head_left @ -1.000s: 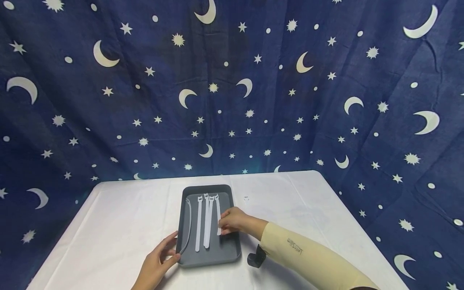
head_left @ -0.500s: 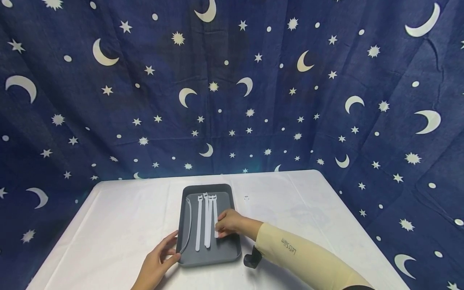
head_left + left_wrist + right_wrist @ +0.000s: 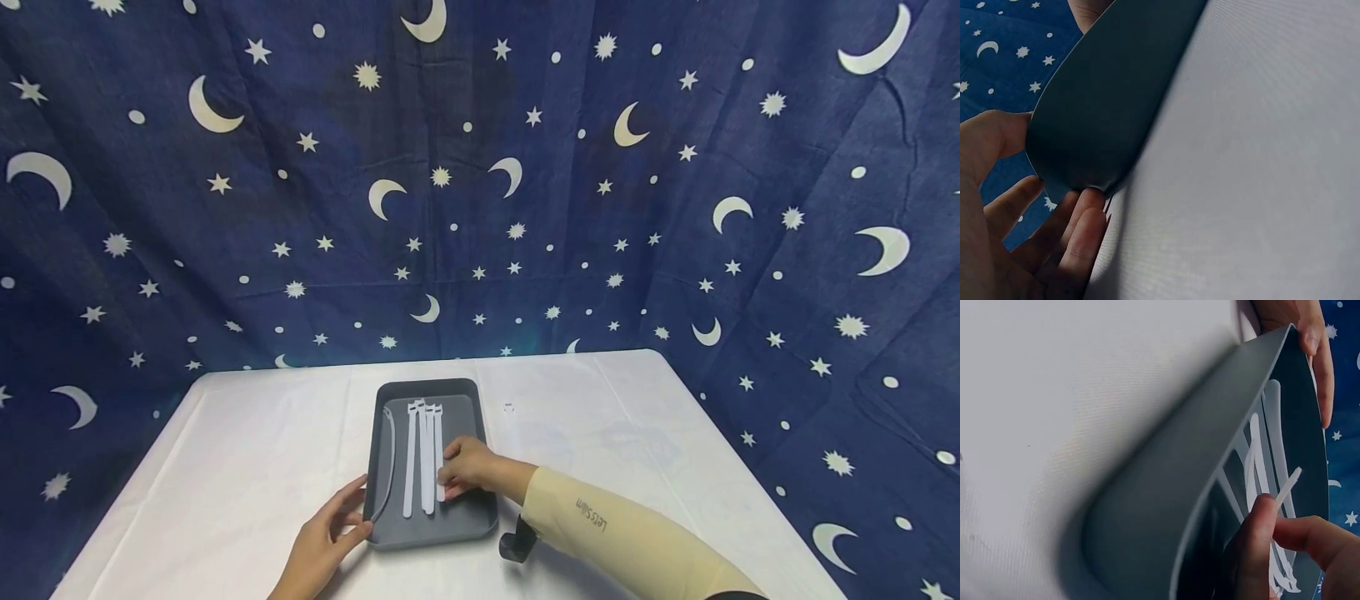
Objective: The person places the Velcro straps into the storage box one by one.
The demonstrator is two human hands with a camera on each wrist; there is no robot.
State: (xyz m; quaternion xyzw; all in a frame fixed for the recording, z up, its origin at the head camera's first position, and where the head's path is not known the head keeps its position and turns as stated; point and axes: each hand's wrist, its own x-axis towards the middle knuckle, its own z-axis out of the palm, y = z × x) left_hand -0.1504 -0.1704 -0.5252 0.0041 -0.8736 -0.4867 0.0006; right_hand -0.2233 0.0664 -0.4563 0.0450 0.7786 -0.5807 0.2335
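Note:
A dark grey tray (image 3: 468, 523) lies on the table, holding several white hook-and-loop cable ties (image 3: 409, 467) side by side. My left hand (image 3: 318, 537) holds the tray's near left corner, thumb at the rim and fingers against the outer wall; the left wrist view shows the fingers (image 3: 1085, 240) touching the wall. Inside the tray, my right hand (image 3: 471, 467) pinches the lower end of the rightmost cable tie (image 3: 438, 437) between thumb and finger. That tie's end (image 3: 1289, 486) sticks up past the fingertips in the right wrist view. The slotted heads point away from me.
Along the tray's left wall lies a curved greyish strap (image 3: 392, 458). A faint white slotted head (image 3: 509, 407) shows on the white tablecloth (image 3: 262, 450) right of the tray. A black device (image 3: 517, 543) hangs below my right wrist. A star-patterned curtain (image 3: 450, 250) stands behind.
My right hand has moved slightly left and nearer with the pinched cable tie, which now lies close against the others. The ties' heads have come closer together. The left hand keeps its place.

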